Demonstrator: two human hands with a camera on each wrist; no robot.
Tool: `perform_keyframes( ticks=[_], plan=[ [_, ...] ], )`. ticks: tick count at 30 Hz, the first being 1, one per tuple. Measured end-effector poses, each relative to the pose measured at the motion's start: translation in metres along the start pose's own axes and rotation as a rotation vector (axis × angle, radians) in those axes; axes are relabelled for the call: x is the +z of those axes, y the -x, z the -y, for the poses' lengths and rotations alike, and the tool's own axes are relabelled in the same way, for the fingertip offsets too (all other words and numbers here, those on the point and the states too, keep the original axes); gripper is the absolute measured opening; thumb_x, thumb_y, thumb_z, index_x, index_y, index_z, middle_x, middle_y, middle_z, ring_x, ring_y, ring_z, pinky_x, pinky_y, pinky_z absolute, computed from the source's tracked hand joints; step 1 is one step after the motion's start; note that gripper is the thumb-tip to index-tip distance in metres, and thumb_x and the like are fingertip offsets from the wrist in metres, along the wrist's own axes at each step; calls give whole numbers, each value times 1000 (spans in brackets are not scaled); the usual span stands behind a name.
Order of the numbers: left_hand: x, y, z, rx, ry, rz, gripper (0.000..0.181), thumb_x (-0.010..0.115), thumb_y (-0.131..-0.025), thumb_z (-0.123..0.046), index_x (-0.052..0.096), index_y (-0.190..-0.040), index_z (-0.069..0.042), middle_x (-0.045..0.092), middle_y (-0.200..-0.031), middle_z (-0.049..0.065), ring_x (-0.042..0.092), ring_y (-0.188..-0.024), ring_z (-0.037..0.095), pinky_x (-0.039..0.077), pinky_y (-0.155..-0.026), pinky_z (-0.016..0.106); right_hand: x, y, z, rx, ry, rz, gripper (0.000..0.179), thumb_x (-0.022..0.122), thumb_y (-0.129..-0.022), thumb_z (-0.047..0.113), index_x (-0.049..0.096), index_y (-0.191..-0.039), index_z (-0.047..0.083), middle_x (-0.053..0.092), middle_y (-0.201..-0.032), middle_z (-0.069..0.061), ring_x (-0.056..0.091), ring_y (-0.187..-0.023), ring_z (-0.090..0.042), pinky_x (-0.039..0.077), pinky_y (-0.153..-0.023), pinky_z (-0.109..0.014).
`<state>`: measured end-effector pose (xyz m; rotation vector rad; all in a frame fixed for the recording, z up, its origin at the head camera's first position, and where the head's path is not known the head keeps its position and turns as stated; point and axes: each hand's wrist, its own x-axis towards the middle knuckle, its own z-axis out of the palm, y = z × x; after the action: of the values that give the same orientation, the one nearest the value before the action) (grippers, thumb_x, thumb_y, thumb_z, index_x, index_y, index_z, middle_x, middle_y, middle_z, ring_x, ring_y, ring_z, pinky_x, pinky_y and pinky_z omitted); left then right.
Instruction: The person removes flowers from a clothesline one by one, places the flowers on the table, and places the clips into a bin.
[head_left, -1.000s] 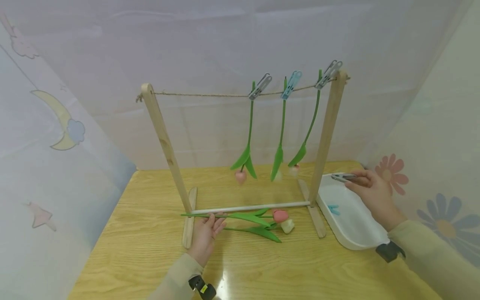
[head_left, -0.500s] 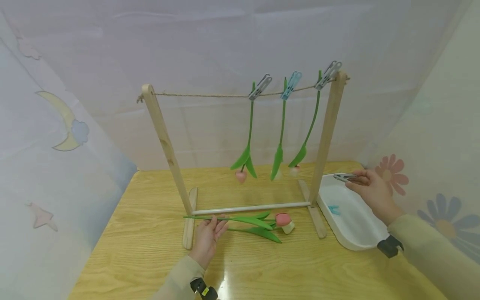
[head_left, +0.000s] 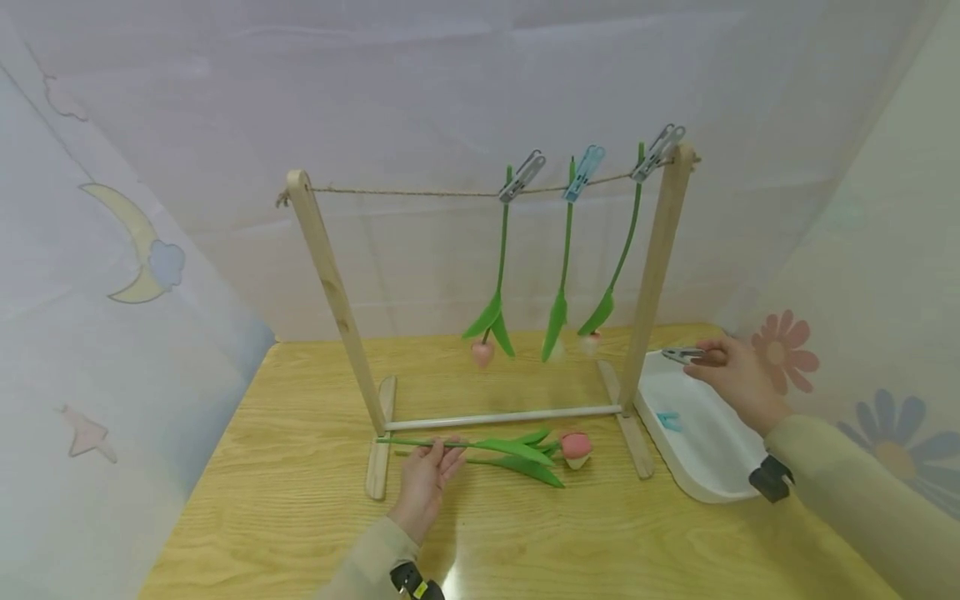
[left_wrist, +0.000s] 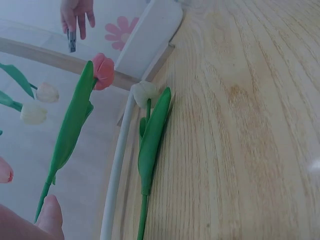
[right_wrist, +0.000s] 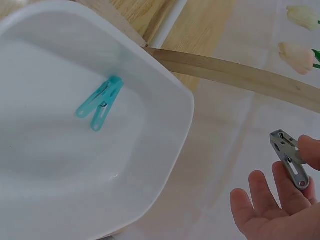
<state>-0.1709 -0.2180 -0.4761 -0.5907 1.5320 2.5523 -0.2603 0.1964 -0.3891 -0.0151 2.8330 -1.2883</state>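
Note:
My left hand [head_left: 426,483] pinches the green stem of a pink tulip [left_wrist: 75,125], held level just in front of the rack's white bar. In the left wrist view this tulip is raised off the table. Beneath it a white tulip [left_wrist: 155,145] lies on the wood. My right hand [head_left: 738,379] pinches a grey clothespin [right_wrist: 287,155] between thumb and fingers, above the far end of the white tray [head_left: 693,492]. A blue clothespin [right_wrist: 102,102] lies inside that tray.
A wooden rack [head_left: 330,292] carries a twine line [head_left: 405,193]. Three tulips hang head down at its right half, clipped by a grey clothespin [head_left: 522,177], a light blue clothespin [head_left: 583,173] and another grey clothespin [head_left: 658,152]. Printed cloth walls surround the table [head_left: 247,500].
My left hand has moved slightly right and toward me with the pink tulip. My right hand, still pinching the grey clothespin, has shifted a little left in the last half second.

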Motion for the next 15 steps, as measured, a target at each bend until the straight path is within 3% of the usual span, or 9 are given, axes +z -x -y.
perform_keyframes(
  ticks=[1, 5, 12, 15],
  plan=[
    [0, 0, 1, -1, -3, 1, 18, 37, -106, -7, 37, -113, 10, 61, -106, 11, 68, -93, 12, 52, -91, 29, 0, -1, 0, -7, 9, 15, 47, 60, -97, 15, 41, -128, -15, 53, -122, -39, 52, -113, -48, 50, -78, -23],
    [0, 0, 4, -5, -9, -6, 19, 37, -106, -7, 37, -114, 11, 62, -111, 16, 68, -95, 13, 53, -89, 28, 1, -6, -1, 10, 15, 23, 48, 60, -97, 16, 40, -128, -15, 50, -123, -39, 50, -113, -50, 50, -83, -40],
    [-1, 1, 8, -10, 2, 5, 13, 34, -106, -6, 38, -108, 7, 60, -115, 20, 68, -96, 14, 52, -92, 30, 3, -16, -10, 12, 13, 22, 45, 61, -96, 13, 41, -125, -15, 53, -119, -39, 55, -109, -48, 47, -70, -15],
    [-1, 1, 9, -17, 8, 7, 14, 35, -106, -6, 38, -110, 7, 60, -111, 16, 67, -95, 12, 51, -94, 31, 4, -19, -14, 12, 4, 24, 44, 62, -96, 11, 41, -124, -16, 52, -119, -39, 55, -107, -46, 46, -68, -13]
  ],
)
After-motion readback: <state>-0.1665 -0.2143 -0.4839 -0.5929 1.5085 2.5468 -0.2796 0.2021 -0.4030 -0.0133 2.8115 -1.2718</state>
